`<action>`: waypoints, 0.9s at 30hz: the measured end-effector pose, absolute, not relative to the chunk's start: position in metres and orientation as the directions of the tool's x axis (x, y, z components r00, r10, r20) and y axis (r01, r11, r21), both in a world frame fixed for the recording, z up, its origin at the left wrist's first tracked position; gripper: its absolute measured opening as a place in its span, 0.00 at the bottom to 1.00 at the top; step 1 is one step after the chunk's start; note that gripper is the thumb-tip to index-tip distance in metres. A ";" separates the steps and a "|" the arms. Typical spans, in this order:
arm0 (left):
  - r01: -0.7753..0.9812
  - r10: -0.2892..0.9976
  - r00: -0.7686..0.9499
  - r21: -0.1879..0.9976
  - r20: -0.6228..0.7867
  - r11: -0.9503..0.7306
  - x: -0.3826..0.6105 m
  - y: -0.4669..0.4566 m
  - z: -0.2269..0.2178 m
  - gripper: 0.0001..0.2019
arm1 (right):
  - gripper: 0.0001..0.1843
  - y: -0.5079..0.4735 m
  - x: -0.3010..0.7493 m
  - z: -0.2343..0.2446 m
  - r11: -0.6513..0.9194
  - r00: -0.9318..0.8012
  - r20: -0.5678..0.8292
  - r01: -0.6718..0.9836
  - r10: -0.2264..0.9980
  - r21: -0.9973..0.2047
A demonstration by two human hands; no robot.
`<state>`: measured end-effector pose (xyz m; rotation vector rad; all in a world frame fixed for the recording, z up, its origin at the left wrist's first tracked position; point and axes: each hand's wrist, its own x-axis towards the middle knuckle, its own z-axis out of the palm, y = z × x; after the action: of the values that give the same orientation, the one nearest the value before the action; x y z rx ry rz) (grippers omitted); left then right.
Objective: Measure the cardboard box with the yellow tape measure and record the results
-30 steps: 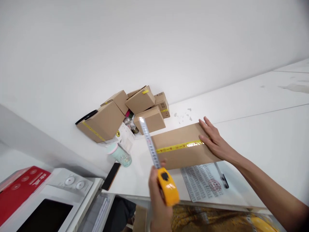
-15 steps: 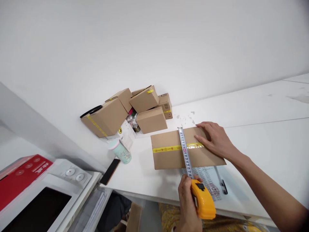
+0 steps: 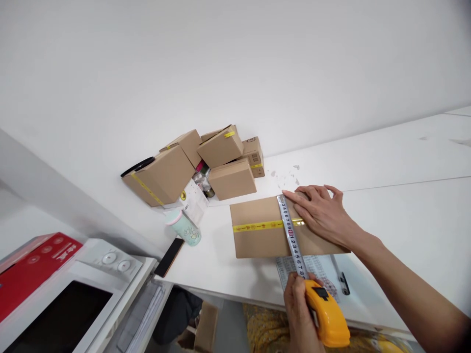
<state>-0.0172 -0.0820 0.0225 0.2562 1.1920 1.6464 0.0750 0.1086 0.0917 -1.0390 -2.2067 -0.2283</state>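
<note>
A flat cardboard box (image 3: 257,240) sealed with yellow tape lies on the white table (image 3: 405,215). My left hand (image 3: 300,314) grips a yellow tape measure (image 3: 327,321) at the table's near edge. Its white blade (image 3: 290,233) runs across the box's width to the far edge. My right hand (image 3: 320,211) lies on the box's right half, fingers stretched flat, with the fingertips pressing the blade's end at the far edge.
Several small cardboard boxes (image 3: 195,164) are piled against the wall. A mint cup (image 3: 184,229) and a black phone (image 3: 169,250) lie left of the box. A printed sheet (image 3: 316,269) and a pen (image 3: 340,274) lie under its near edge. A white appliance (image 3: 73,299) stands lower left.
My left hand swung the tape measure from the left onto the box and drew it toward me. My right hand slid left to hold the blade's end at the far edge.
</note>
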 end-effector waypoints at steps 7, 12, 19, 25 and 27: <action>-0.772 0.797 -0.363 0.635 -0.482 0.032 -0.004 -0.077 0.016 0.23 | 0.25 0.110 0.075 0.092 0.666 -0.457 0.628 0.733 0.630 -0.135; -0.721 0.788 -0.384 0.689 -0.482 0.071 -0.010 -0.077 0.011 0.23 | 0.25 0.108 0.072 0.096 0.642 -0.429 0.621 0.750 0.657 -0.161; -0.652 0.814 -0.393 0.754 -0.428 0.082 -0.017 -0.078 -0.005 0.22 | 0.24 0.105 0.064 0.099 0.617 -0.387 0.659 0.772 0.645 -0.152; -0.631 0.822 -0.405 0.773 -0.401 0.067 -0.016 -0.077 -0.007 0.22 | 0.22 0.104 0.065 0.098 0.620 -0.390 0.677 0.775 0.624 -0.125; -0.637 0.818 -0.390 0.765 -0.422 0.091 -0.015 -0.076 -0.004 0.23 | 0.22 0.104 0.065 0.098 0.621 -0.389 0.681 0.774 0.621 -0.123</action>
<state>-0.0149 -0.0760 -0.0036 0.2152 1.1832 1.5844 0.0646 0.1040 0.0980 -1.0895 -2.1335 -0.2777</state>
